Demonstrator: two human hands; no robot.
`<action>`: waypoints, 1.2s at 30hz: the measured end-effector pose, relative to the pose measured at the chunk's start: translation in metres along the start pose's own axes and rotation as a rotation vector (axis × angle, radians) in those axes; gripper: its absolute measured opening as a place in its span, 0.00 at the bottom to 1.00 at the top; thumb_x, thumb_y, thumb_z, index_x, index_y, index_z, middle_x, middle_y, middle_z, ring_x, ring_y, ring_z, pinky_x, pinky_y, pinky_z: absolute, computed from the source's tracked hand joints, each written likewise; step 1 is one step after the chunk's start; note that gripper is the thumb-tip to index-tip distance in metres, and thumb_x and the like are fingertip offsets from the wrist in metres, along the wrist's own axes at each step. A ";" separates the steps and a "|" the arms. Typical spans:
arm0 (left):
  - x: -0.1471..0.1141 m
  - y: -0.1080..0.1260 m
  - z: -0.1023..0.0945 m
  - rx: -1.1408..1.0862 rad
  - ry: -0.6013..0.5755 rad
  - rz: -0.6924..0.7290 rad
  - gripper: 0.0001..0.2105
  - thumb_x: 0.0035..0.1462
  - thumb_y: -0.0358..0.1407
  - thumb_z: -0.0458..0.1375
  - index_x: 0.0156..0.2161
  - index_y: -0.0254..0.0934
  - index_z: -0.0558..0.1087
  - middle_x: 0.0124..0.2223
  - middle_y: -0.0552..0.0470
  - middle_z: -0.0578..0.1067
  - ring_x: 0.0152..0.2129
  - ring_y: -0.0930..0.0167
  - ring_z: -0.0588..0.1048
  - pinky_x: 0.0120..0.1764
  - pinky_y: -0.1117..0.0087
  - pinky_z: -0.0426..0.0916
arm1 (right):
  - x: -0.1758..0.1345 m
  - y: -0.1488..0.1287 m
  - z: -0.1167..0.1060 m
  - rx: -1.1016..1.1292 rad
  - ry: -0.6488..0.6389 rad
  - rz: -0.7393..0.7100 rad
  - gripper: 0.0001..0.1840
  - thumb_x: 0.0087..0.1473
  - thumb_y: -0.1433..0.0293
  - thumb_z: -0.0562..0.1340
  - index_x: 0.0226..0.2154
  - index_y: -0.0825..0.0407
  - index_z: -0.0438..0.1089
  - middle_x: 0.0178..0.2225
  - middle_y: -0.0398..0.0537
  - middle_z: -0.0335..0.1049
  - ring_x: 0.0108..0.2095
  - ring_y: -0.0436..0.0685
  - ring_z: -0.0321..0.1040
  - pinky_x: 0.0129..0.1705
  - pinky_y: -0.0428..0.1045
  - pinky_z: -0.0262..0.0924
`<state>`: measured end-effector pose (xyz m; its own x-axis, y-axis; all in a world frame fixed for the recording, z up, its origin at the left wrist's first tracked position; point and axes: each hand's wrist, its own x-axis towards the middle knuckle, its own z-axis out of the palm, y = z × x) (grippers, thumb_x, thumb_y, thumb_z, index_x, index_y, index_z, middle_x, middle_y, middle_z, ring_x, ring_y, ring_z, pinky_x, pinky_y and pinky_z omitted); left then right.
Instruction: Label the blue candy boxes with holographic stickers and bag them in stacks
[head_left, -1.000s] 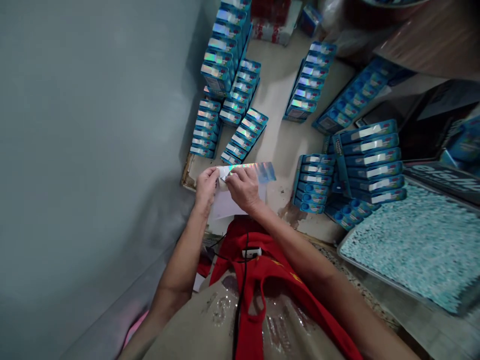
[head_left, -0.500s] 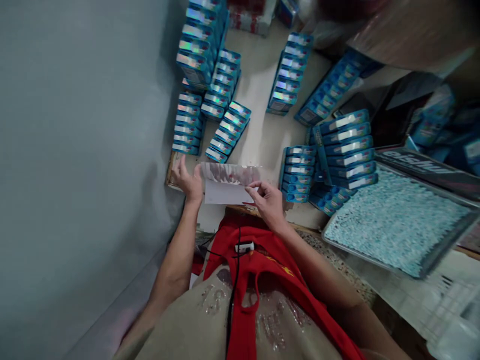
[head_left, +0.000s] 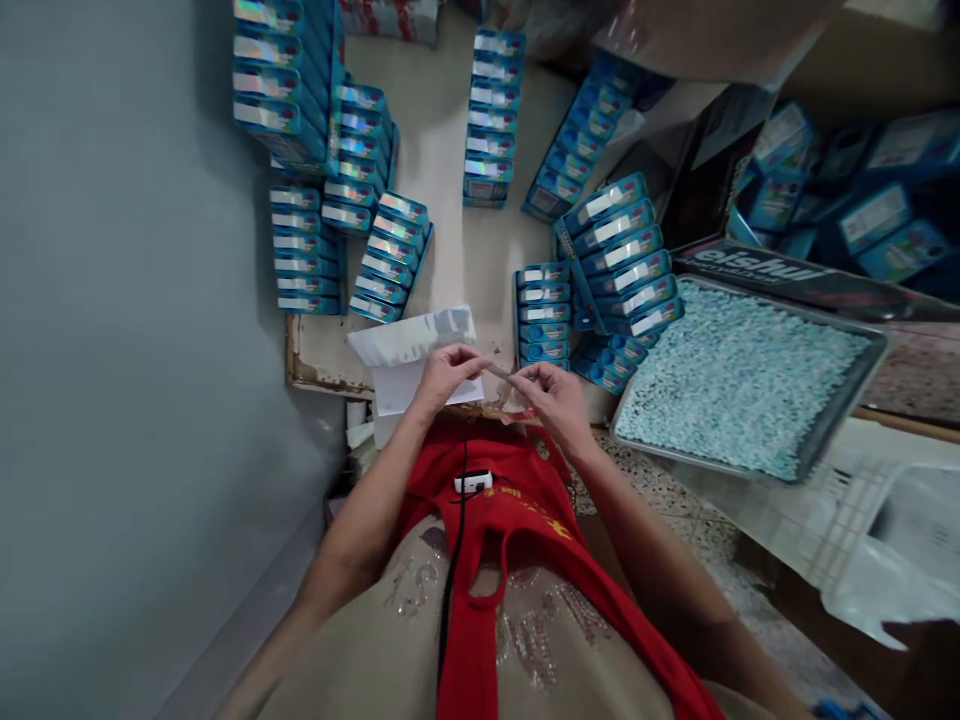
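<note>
One thin strip point(head_left: 498, 370) is pinched by left hand point(head_left: 446, 380) and right hand point(head_left: 555, 395), near one shiny sheet point(head_left: 412, 338).

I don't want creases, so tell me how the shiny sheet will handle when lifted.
The shiny sheet is probably floppy, since its edge bows. It looks thin, so it's likely light. Its glossy reflections suggest it might slide easily.

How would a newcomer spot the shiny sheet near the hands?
Find the pale table bearing rows of blue boxes, then follow it to its near edge, by the left hand. The shiny sheet shows just beyond the plain white paper there; its silvery, reflective surface sets it apart from that paper.
</note>
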<state>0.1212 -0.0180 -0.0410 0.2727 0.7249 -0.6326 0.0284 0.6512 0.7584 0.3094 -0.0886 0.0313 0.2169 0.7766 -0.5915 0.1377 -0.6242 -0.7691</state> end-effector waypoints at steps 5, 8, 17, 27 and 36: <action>-0.001 -0.013 0.038 -0.047 0.067 -0.062 0.21 0.40 0.50 0.76 0.30 0.34 0.80 0.26 0.51 0.78 0.23 0.73 0.74 0.32 0.71 0.71 | 0.014 0.028 -0.019 -0.068 0.180 0.054 0.25 0.54 0.45 0.64 0.31 0.51 0.75 0.24 0.44 0.69 0.24 0.54 0.64 0.27 0.48 0.57; 0.012 -0.023 0.061 -0.095 0.135 -0.075 0.21 0.42 0.50 0.76 0.31 0.33 0.81 0.26 0.51 0.78 0.23 0.74 0.73 0.32 0.71 0.71 | 0.034 0.034 -0.031 -0.317 0.284 0.043 0.21 0.60 0.51 0.62 0.34 0.51 0.78 0.25 0.45 0.72 0.26 0.56 0.66 0.30 0.49 0.57; 0.058 -0.023 0.077 -0.132 0.234 -0.075 0.15 0.44 0.43 0.75 0.29 0.33 0.80 0.25 0.52 0.77 0.22 0.74 0.73 0.30 0.72 0.68 | 0.086 0.008 -0.034 -0.799 0.267 0.142 0.14 0.67 0.61 0.62 0.44 0.50 0.81 0.40 0.55 0.82 0.41 0.64 0.75 0.43 0.53 0.61; 0.061 -0.025 0.081 -0.206 0.245 -0.149 0.15 0.43 0.41 0.76 0.30 0.33 0.80 0.26 0.52 0.78 0.23 0.74 0.75 0.32 0.71 0.71 | 0.093 0.014 -0.036 -0.805 0.241 0.156 0.14 0.68 0.60 0.61 0.45 0.49 0.79 0.41 0.54 0.81 0.42 0.63 0.76 0.45 0.53 0.62; 0.074 -0.035 0.093 -0.374 0.241 -0.335 0.18 0.42 0.36 0.78 0.34 0.35 0.75 0.31 0.52 0.80 0.28 0.73 0.78 0.39 0.69 0.73 | 0.102 0.035 -0.027 -0.624 0.457 0.178 0.21 0.60 0.58 0.65 0.51 0.53 0.70 0.39 0.54 0.80 0.40 0.65 0.76 0.42 0.54 0.63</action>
<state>0.2299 -0.0077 -0.1000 0.0787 0.4672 -0.8807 -0.2795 0.8583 0.4303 0.3620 -0.0338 -0.0494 0.6432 0.6332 -0.4305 0.5506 -0.7732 -0.3146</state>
